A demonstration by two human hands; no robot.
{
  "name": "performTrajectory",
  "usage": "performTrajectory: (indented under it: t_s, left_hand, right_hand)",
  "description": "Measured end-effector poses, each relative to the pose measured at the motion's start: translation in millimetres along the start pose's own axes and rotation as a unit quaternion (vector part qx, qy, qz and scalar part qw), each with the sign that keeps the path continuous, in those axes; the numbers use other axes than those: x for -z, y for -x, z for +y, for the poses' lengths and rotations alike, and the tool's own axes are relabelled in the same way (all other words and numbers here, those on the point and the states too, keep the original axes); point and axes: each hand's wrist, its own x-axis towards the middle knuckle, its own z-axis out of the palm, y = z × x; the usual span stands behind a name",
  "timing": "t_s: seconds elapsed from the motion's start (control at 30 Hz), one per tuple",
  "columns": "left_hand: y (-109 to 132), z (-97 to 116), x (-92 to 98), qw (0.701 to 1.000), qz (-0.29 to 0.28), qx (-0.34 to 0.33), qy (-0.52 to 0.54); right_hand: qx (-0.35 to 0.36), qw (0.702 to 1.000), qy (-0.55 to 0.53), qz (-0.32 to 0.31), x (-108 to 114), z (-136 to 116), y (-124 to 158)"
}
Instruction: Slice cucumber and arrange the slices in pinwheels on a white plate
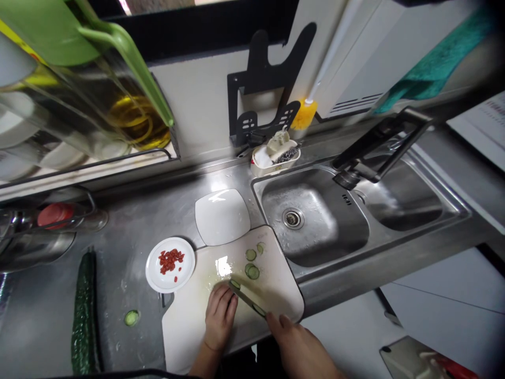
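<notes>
On the white cutting board [189, 316], my left hand [221, 310] is curled with its fingertips against the side of a knife blade. The cucumber piece under those fingers is mostly hidden. My right hand [295, 342] grips the handle of the knife [246, 299], whose blade points away and to the left. A thin cucumber slice [235, 284] lies along the blade near its tip, and another green bit clings near the handle. Several cut cucumber slices [251, 255] rest flat on the board, beyond the blade. Both hands are close together at the board's near edge.
A round white plate [152, 268] holds small red berries. Behind the board is a square white plate [223, 218]. A whole cucumber [83, 316] and a cucumber end [131, 317] lie left. The sink [315, 216] with its black faucet [351, 173] borders the board's right.
</notes>
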Motion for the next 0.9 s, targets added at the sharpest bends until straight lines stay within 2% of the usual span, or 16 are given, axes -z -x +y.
performTrajectory:
  t_s: [0.3,0.6,0.9]
  left_hand:
    - [-2,3,1.4,1.000,0.010,0.001,-0.006]
    - [-1,1,1.8,1.000,-0.009,0.013,-0.002]
    - [-2,1,1.6,1.000,0.001,0.012,0.008]
  right_hand:
    - [0.018,1.000,0.011,0.004,5,-4,-3]
    - [0.018,1.000,0.021,0.008,4,-10,-9]
    - [0.018,1.000,0.010,0.021,-1,-13,-19]
